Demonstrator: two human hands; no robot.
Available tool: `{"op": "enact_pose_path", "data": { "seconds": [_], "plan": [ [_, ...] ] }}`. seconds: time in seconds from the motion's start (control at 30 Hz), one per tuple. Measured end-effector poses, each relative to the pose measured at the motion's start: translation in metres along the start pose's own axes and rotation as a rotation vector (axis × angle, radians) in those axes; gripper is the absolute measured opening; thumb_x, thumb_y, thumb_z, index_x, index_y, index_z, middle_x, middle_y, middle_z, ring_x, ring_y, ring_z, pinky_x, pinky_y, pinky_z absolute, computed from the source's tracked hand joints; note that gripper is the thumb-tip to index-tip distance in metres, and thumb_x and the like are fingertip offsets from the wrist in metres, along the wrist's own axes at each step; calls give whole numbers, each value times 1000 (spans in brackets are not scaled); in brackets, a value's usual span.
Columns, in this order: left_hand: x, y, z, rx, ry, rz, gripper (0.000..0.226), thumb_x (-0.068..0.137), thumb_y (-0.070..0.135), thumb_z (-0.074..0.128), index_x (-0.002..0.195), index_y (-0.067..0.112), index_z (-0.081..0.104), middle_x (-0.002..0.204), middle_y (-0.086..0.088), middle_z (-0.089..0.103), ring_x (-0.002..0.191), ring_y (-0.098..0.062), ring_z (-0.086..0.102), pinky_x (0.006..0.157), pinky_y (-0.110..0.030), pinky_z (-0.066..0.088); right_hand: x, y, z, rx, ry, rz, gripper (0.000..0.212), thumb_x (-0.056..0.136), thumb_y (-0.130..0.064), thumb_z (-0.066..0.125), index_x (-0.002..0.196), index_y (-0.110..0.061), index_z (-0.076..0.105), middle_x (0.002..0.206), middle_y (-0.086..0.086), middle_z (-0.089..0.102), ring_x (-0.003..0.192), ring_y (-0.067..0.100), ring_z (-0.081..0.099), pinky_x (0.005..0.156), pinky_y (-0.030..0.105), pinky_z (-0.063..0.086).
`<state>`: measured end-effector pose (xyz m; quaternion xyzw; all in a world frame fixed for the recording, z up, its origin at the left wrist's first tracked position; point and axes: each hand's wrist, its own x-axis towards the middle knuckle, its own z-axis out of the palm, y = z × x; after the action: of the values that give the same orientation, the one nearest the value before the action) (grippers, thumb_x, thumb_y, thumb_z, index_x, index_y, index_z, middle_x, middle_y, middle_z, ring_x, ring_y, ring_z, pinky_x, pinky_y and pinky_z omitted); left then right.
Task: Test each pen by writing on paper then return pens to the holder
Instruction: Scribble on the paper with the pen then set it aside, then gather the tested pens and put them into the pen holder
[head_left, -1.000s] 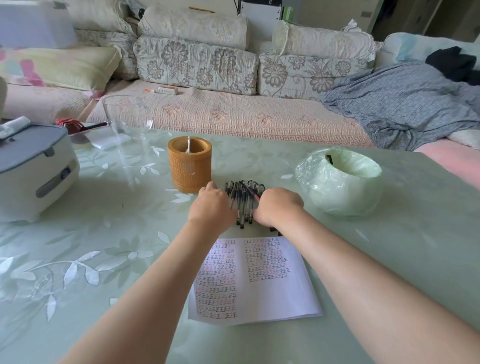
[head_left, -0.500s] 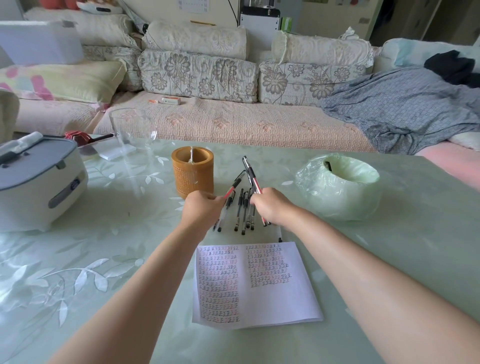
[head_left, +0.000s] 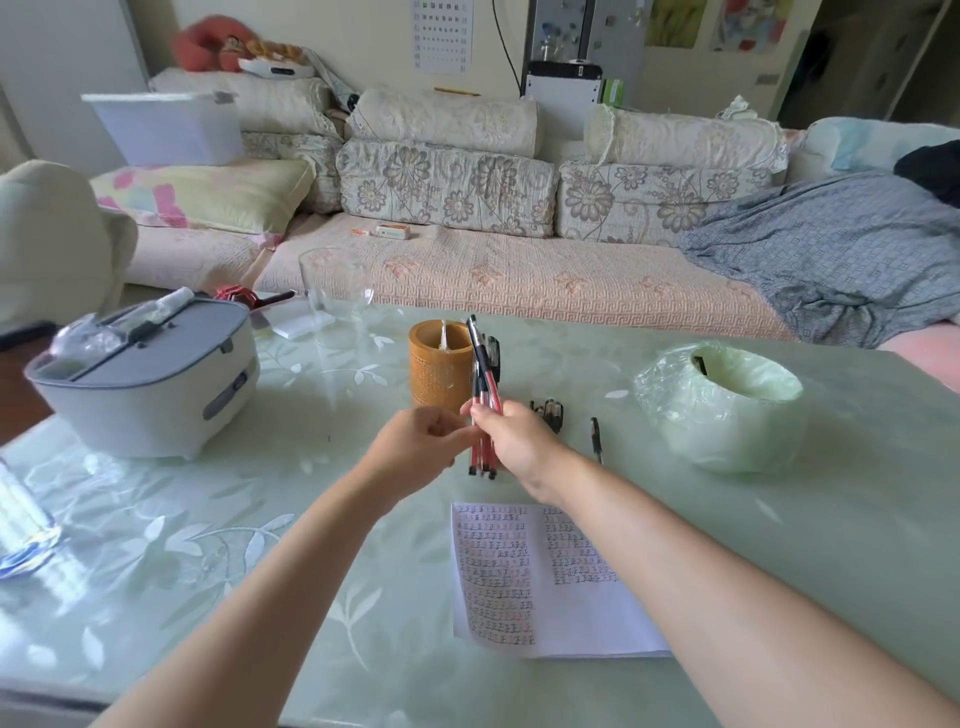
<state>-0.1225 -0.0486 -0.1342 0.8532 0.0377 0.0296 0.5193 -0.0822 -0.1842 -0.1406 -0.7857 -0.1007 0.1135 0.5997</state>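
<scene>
Now that the pens (head_left: 484, 384) have left the table (head_left: 727, 519), our right hand (head_left: 519, 441) clamps them upright, holder (head_left: 439, 364) just beyond our fingers; our left hand (head_left: 415, 449) curls beside them, grip unclear. Dropping-in likely follows.

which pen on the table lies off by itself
The lone dark pen between the right hand and the green bag roll; the rest are bunched or held.
</scene>
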Motion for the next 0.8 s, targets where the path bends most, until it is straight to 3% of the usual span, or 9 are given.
{"op": "enact_pose_path", "data": {
  "seconds": [0.1, 0.2, 0.27, 0.33, 0.43, 0.57, 0.63, 0.8],
  "plan": [
    [-1, -3, -24, -27, 73, 12, 14, 92, 33, 61, 102, 23, 63, 95, -1, 69, 87, -18, 65, 71, -30, 49, -2, -6, 10, 81, -103, 2, 19, 105, -23, 40, 103, -13, 56, 95, 9, 61, 83, 23, 63, 78, 40, 50],
    [1, -3, -39, -156, 179, 58, 40, 94, 39, 56, 131, 23, 50, 112, 3, 64, 102, -16, 61, 89, -34, 48, -7, -9, 20, 80, -236, -8, 18, 105, -20, 39, 110, -7, 50, 88, 12, 62, 74, 29, 66, 72, 43, 52],
    [0, 0, -42, -271, 141, 113, 51, 95, 41, 55, 141, 27, 37, 113, 5, 63, 104, -10, 61, 93, -31, 46, -10, -7, 28, -48, -259, -47, 17, 105, -20, 41, 111, -7, 49, 86, 11, 61, 69, 26, 65, 69, 40, 52],
    [1, 2, -40, -310, 109, 167, 55, 98, 36, 51, 147, 33, 25, 102, 2, 63, 92, -9, 62, 87, -28, 46, -10, -6, 36, -167, -246, -97, 14, 103, -17, 40, 112, -11, 49, 86, 9, 60, 69, 23, 62, 68, 36, 51],
    [6, 2, -42, -235, 182, 265, 53, 101, 22, 46, 145, 43, 26, 77, -7, 48, 70, -19, 50, 72, -35, 46, -8, -4, 43, -283, -211, -179, 16, 99, -14, 38, 110, -21, 47, 85, 4, 61, 69, 14, 61, 68, 28, 49],
    [7, 2, -47, -85, 192, 360, 50, 99, 12, 44, 122, 56, 43, 88, -20, 59, 75, -34, 58, 74, -50, 50, -5, -3, 48, -360, -190, -197, 17, 97, -15, 40, 111, -22, 45, 93, 6, 66, 80, 13, 63, 72, 27, 45],
    [4, 3, -46, -31, 152, 385, 43, 98, 10, 46, 118, 48, 48, 92, -14, 61, 78, -31, 57, 72, -45, 49, -3, -4, 50, -369, -185, -192, 18, 94, -16, 46, 111, -22, 46, 91, 5, 65, 82, 13, 63, 71, 27, 47],
    [2, 7, -45, 162, 102, 437, 31, 94, 11, 54, 116, 33, 56, 111, 11, 60, 81, -6, 58, 70, -20, 44, 3, -4, 52, -400, -191, -210, 13, 93, -16, 54, 102, -23, 48, 78, -10, 53, 69, 3, 52, 60, 18, 37]
  ]
}}
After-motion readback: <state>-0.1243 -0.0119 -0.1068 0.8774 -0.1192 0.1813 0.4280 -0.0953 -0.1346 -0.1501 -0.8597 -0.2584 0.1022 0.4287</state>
